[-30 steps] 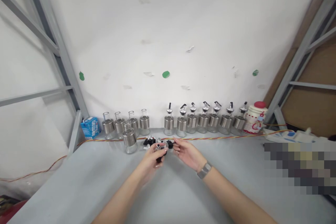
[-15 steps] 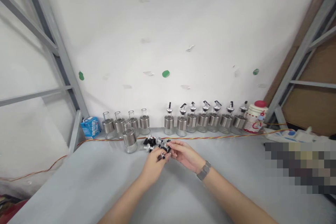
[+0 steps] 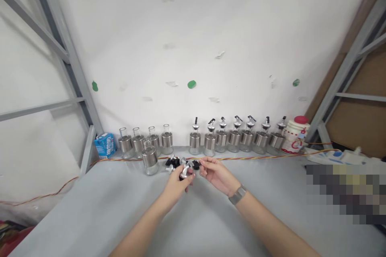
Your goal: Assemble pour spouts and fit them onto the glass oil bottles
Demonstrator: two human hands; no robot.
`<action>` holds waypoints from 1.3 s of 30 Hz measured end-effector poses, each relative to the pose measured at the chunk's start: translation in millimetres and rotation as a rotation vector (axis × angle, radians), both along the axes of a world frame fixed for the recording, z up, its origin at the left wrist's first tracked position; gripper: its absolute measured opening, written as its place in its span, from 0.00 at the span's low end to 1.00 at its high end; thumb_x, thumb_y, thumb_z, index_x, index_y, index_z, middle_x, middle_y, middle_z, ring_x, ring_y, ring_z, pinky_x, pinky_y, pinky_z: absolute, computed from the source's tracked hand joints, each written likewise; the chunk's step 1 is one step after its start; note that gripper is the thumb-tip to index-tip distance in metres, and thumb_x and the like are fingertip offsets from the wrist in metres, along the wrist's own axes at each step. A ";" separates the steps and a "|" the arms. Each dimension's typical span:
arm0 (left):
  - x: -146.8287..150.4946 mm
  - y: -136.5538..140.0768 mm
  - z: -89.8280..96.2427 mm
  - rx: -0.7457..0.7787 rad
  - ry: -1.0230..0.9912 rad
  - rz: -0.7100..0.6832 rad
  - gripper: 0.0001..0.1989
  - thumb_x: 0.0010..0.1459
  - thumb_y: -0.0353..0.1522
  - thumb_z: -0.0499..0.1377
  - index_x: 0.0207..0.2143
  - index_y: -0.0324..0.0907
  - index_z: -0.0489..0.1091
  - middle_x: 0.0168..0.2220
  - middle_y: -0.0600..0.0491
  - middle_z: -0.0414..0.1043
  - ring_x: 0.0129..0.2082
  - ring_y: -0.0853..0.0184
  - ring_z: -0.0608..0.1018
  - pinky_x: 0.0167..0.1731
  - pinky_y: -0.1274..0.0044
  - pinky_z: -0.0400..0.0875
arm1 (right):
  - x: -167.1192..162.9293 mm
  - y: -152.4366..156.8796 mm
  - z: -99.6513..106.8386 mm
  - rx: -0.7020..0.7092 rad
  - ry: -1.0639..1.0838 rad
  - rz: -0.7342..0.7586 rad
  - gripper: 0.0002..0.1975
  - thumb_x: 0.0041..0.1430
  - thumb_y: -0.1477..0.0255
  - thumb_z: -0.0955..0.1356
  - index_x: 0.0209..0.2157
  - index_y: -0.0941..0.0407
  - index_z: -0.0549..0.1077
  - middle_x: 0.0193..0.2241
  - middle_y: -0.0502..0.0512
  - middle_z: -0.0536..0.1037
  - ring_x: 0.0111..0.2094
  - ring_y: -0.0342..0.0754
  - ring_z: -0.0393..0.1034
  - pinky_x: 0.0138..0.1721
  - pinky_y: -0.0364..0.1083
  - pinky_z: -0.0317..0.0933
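i see the left hand (image 3: 175,181) gripping a pour spout (image 3: 185,172) over the grey table (image 3: 199,217), long axis slanting seven to one o'clock, tip end unclear. right hand (image 3: 219,176), fingers curled, at its three o'clock; i cannot tell if gripping. loose spouts (image 3: 174,162) crowd eleven; twisted cable (image 3: 253,158) crosses at twelve, before the spouted bottles (image 3: 210,142).

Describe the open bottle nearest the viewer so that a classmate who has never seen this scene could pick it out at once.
Find the white wall rising behind the grey table. On the table, just right of the blue carton, stand five open-necked glass bottles with metal bands. The front bottle stands forward of the other four, nearest the viewer.
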State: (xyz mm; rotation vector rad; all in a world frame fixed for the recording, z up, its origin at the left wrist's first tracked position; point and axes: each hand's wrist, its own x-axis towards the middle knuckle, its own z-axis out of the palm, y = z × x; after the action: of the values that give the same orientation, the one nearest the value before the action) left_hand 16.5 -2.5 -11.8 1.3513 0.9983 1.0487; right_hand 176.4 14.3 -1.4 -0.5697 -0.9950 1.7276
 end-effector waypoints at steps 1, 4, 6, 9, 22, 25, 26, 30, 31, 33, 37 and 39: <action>0.0 -1.9 2.9 -0.047 -0.037 -0.011 0.17 0.43 0.42 0.60 0.29 0.39 0.63 0.20 0.59 0.60 0.19 0.74 0.64 0.18 0.82 0.54 | -0.4 -0.8 0.1 0.000 0.012 0.007 0.06 0.44 0.73 0.71 0.25 0.59 0.70 0.16 0.45 0.65 0.19 0.36 0.57 0.26 0.40 0.53; 0.3 -7.8 11.2 -0.173 -0.185 -0.063 0.16 0.44 0.43 0.60 0.27 0.40 0.62 0.19 0.60 0.58 0.18 0.77 0.62 0.18 0.82 0.51 | -2.8 -2.6 -1.3 -0.008 0.019 0.031 0.07 0.44 0.72 0.71 0.24 0.58 0.68 0.15 0.44 0.64 0.18 0.37 0.57 0.26 0.41 0.54; 0.0 -9.7 14.4 -0.199 -0.255 -0.076 0.17 0.44 0.43 0.60 0.24 0.39 0.62 0.21 0.59 0.60 0.19 0.77 0.62 0.19 0.82 0.51 | -4.7 -3.2 -2.6 -0.017 0.007 0.043 0.08 0.43 0.71 0.71 0.24 0.57 0.68 0.14 0.44 0.64 0.18 0.37 0.57 0.25 0.40 0.53; -1.4 -8.1 13.8 -0.187 -0.298 -0.059 0.15 0.44 0.42 0.60 0.25 0.38 0.64 0.23 0.58 0.62 0.20 0.77 0.63 0.21 0.82 0.52 | -7.2 -4.1 -2.4 -0.023 -0.023 0.058 0.10 0.42 0.71 0.72 0.24 0.58 0.68 0.16 0.45 0.66 0.19 0.37 0.59 0.25 0.40 0.54; -1.0 -4.1 10.4 -0.158 -0.144 -0.021 0.19 0.43 0.46 0.58 0.29 0.40 0.60 0.23 0.59 0.58 0.19 0.77 0.60 0.18 0.82 0.49 | -8.0 0.1 -2.3 0.376 -0.525 -0.041 0.17 0.51 0.56 0.63 0.21 0.56 0.62 0.14 0.44 0.62 0.15 0.39 0.55 0.18 0.40 0.50; -3.1 -6.0 8.5 0.042 0.127 0.032 0.20 0.44 0.45 0.59 0.34 0.41 0.61 0.29 0.56 0.61 0.25 0.73 0.63 0.22 0.81 0.54 | 0.1 0.2 4.3 0.311 -0.419 -0.026 0.17 0.49 0.57 0.65 0.21 0.56 0.61 0.14 0.43 0.60 0.15 0.38 0.51 0.19 0.41 0.45; -3.9 -7.2 7.9 0.140 0.227 0.061 0.20 0.44 0.45 0.58 0.35 0.41 0.62 0.32 0.54 0.62 0.28 0.71 0.64 0.25 0.80 0.57 | 2.6 -0.3 6.6 0.279 -0.373 0.001 0.16 0.49 0.58 0.65 0.22 0.56 0.61 0.14 0.44 0.60 0.16 0.38 0.50 0.20 0.41 0.44; -6.7 -14.1 9.8 0.423 0.437 0.029 0.15 0.55 0.42 0.48 0.40 0.43 0.62 0.39 0.49 0.59 0.39 0.65 0.64 0.41 0.73 0.58 | 6.3 -4.2 11.8 0.179 -0.294 0.114 0.14 0.48 0.61 0.67 0.23 0.57 0.63 0.16 0.44 0.57 0.18 0.38 0.47 0.22 0.41 0.42; -6.9 -15.7 10.9 0.461 0.461 0.003 0.15 0.56 0.41 0.46 0.40 0.43 0.61 0.39 0.49 0.59 0.40 0.64 0.64 0.43 0.72 0.57 | 5.7 -5.2 12.0 0.172 -0.296 0.129 0.15 0.48 0.60 0.67 0.23 0.57 0.63 0.17 0.44 0.57 0.19 0.38 0.46 0.23 0.41 0.41; -6.9 -17.9 12.8 0.508 0.509 -0.028 0.14 0.57 0.40 0.45 0.41 0.42 0.61 0.39 0.48 0.58 0.39 0.64 0.65 0.43 0.71 0.58 | 3.6 -6.6 11.6 0.176 -0.304 0.141 0.15 0.48 0.60 0.67 0.23 0.57 0.63 0.17 0.44 0.57 0.19 0.38 0.45 0.23 0.41 0.41; -5.0 -18.4 12.5 0.555 0.555 -0.049 0.13 0.57 0.39 0.45 0.39 0.42 0.61 0.38 0.48 0.58 0.37 0.63 0.66 0.41 0.71 0.60 | 0.3 -7.9 9.5 0.191 -0.347 0.133 0.15 0.47 0.60 0.68 0.22 0.57 0.63 0.18 0.45 0.57 0.20 0.38 0.46 0.23 0.41 0.42; -3.8 -17.6 10.5 0.567 0.570 -0.050 0.13 0.57 0.39 0.45 0.39 0.42 0.61 0.38 0.48 0.58 0.37 0.63 0.66 0.41 0.70 0.61 | -0.6 -8.3 8.3 0.191 -0.362 0.132 0.14 0.48 0.61 0.67 0.22 0.57 0.63 0.19 0.45 0.58 0.20 0.38 0.47 0.23 0.41 0.42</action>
State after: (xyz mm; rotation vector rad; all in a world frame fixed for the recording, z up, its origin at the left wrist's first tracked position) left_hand 12.7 -20.2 -1.2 2.2132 1.1045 0.9632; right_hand 175.8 6.0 6.9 -0.7208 -1.4643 1.6520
